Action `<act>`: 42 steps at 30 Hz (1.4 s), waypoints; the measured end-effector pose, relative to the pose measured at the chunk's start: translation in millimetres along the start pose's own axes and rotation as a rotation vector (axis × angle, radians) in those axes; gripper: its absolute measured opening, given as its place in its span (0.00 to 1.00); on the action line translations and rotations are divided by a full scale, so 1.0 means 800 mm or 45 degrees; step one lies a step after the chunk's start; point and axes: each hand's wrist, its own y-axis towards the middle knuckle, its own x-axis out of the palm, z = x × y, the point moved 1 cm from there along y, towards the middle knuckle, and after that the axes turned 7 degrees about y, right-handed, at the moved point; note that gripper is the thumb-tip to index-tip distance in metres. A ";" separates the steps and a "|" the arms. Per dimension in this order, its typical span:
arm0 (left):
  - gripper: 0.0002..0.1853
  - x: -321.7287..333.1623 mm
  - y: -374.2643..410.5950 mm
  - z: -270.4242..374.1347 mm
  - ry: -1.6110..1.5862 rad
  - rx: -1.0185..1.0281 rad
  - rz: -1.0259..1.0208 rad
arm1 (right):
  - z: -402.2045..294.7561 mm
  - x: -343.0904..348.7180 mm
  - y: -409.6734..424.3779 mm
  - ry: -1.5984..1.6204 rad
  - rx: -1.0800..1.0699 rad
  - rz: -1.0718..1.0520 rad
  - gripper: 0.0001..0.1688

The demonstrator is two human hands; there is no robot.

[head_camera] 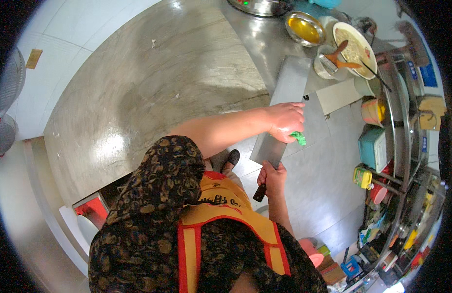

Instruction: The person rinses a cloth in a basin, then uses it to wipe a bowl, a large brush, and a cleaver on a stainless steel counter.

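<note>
A long, broad-bladed metal knife (pixel 292 78) slants away from me past the right edge of the grey worktop (pixel 167 73). Its black handle (pixel 260 193) is gripped by my right hand (pixel 274 177), close to my body. My left hand (pixel 287 121) reaches across from the left and lies over the lower part of the blade. A crumpled green cloth or scouring pad (pixel 299 138) pokes out beneath its fingers, against the metal. The left palm and the blade under it are hidden.
Past the blade tip stand a metal bowl of yellow liquid (pixel 305 30), a pale basin with a whitish mixture (pixel 352 45) and a wooden-handled brush (pixel 337 60). A metal rack (pixel 405 146) holding containers lines the right side. Tiled floor (pixel 321 154) shows below the knife.
</note>
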 end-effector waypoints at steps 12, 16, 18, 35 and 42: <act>0.10 -0.035 -0.096 -0.057 0.036 -0.216 0.536 | -0.008 0.097 0.024 -0.429 0.002 0.034 0.08; 0.11 -0.071 -0.174 -0.065 0.078 -0.301 0.677 | 0.007 0.174 0.015 -0.655 0.030 0.044 0.11; 0.11 -0.094 -0.219 -0.069 0.098 -0.325 0.766 | 0.025 0.210 0.013 -0.759 0.045 0.020 0.12; 0.11 -0.293 -0.714 0.035 0.651 -1.010 1.016 | 0.257 0.542 -0.073 -1.293 -0.155 -0.895 0.10; 0.10 -0.356 -0.856 0.112 0.953 -1.223 1.001 | 0.330 0.646 -0.118 -1.472 0.074 -1.040 0.08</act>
